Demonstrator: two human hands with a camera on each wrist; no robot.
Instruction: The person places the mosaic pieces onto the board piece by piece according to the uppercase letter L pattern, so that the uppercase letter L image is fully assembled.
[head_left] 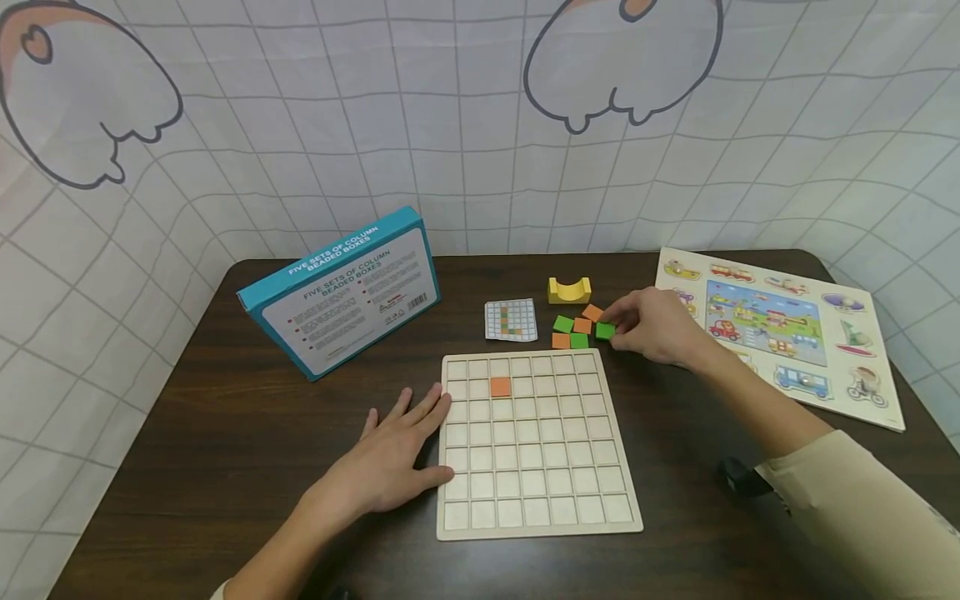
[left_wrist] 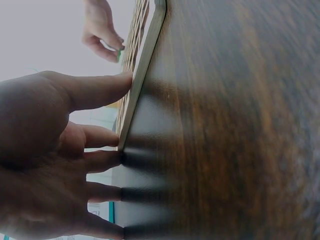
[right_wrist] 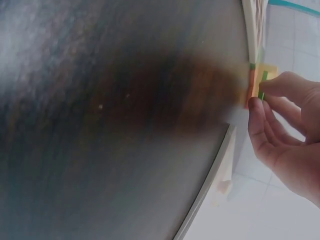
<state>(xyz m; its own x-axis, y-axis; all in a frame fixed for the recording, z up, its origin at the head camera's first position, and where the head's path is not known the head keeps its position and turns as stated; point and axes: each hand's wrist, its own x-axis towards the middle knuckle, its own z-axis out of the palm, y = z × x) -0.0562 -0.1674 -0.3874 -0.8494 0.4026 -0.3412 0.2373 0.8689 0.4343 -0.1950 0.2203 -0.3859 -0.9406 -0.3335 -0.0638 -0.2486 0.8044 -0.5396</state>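
Observation:
A pale wooden grid board [head_left: 536,443] lies on the dark table, with one orange square tile [head_left: 500,387] in its second row. My left hand [head_left: 393,458] is spread flat, its thumb and fingertips touching the board's left edge. Beyond the board's far edge, my right hand [head_left: 652,327] pinches a green square tile [head_left: 605,331] between thumb and fingers. In the right wrist view the same green tile [right_wrist: 262,86] shows at the fingertips. Beside it lie several loose orange and green tiles [head_left: 578,341]. Left of them is a small pattern card [head_left: 511,320] with a coloured grid.
A yellow curved block [head_left: 569,291] stands behind the loose tiles. To the right lies a picture puzzle board [head_left: 862,304] with vehicle pieces, partly behind my right arm. A blue and white box [head_left: 348,292] stands tilted at the back left. A gridded cloth [head_left: 480,192] hangs behind the table.

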